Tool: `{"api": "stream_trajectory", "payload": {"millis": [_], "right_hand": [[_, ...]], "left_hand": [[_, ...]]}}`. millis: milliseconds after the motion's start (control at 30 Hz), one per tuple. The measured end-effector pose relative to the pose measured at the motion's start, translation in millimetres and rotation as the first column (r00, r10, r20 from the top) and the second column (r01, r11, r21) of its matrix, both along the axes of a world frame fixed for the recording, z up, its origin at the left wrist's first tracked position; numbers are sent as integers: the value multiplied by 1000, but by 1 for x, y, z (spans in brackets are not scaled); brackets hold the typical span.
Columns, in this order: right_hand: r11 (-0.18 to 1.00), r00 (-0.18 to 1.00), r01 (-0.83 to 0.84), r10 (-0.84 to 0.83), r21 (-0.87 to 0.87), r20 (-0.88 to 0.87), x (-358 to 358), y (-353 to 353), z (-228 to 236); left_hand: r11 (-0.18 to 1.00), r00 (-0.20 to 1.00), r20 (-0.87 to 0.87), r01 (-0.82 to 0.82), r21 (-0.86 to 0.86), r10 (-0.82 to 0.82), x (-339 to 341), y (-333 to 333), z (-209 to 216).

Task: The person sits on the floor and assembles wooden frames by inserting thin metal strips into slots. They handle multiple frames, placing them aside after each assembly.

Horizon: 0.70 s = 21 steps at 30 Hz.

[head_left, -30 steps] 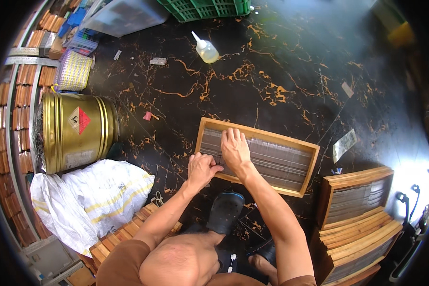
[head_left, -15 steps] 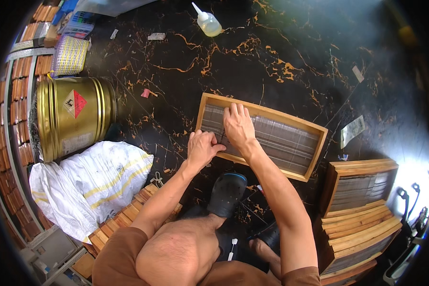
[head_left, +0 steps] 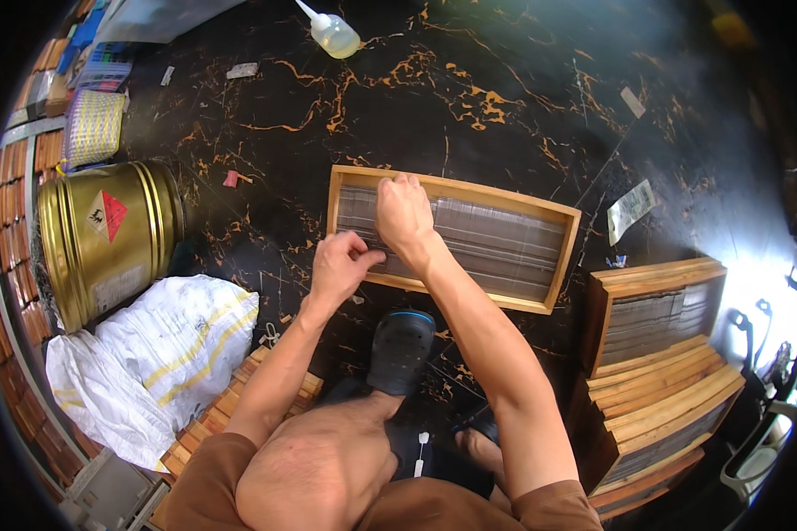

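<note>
A shallow wooden tray [head_left: 565, 252] lies on the dark marbled floor, filled with rows of thin grey strips. My right hand [head_left: 402, 212] rests flat on the strips in the tray's left part, fingers reaching its far rim. My left hand [head_left: 341, 264] sits at the tray's near left edge, with fingers curled and pinched on the strips there. Whether it grips anything I cannot tell. My foot in a dark clog [head_left: 399, 350] is just below the tray.
A gold metal drum [head_left: 106, 239] lies on its side at left, above a white sack [head_left: 146, 358]. Stacked wooden trays [head_left: 660, 354] stand at right. A squeeze bottle [head_left: 332, 34] lies at the top, a paper slip [head_left: 630, 209] near the tray's right end, and a woven yellow basket [head_left: 93, 126] at upper left.
My left hand has moved up to the tray's near left edge and curled its fingers. My right hand stays on the strips. The view has shifted slightly.
</note>
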State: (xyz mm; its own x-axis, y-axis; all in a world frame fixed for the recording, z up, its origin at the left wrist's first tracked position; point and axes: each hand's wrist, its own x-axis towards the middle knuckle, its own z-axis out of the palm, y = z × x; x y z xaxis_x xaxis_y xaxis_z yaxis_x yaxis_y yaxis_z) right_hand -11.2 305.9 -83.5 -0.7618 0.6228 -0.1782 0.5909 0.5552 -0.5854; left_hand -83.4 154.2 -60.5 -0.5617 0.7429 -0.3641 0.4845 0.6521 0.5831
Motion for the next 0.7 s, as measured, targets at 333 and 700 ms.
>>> {"api": "stream_trajectory", "payload": {"millis": [333,700], "right_hand": [[952,908,53,-171,-300,-382,29,-21,24],[860,902,-1,-220,-510,-372,123,-19,70]], "left_hand": [[994,574,815,-21,108,-77,-45,16,-8],[905,326,940,-421,54,96,-29,40,41]]}}
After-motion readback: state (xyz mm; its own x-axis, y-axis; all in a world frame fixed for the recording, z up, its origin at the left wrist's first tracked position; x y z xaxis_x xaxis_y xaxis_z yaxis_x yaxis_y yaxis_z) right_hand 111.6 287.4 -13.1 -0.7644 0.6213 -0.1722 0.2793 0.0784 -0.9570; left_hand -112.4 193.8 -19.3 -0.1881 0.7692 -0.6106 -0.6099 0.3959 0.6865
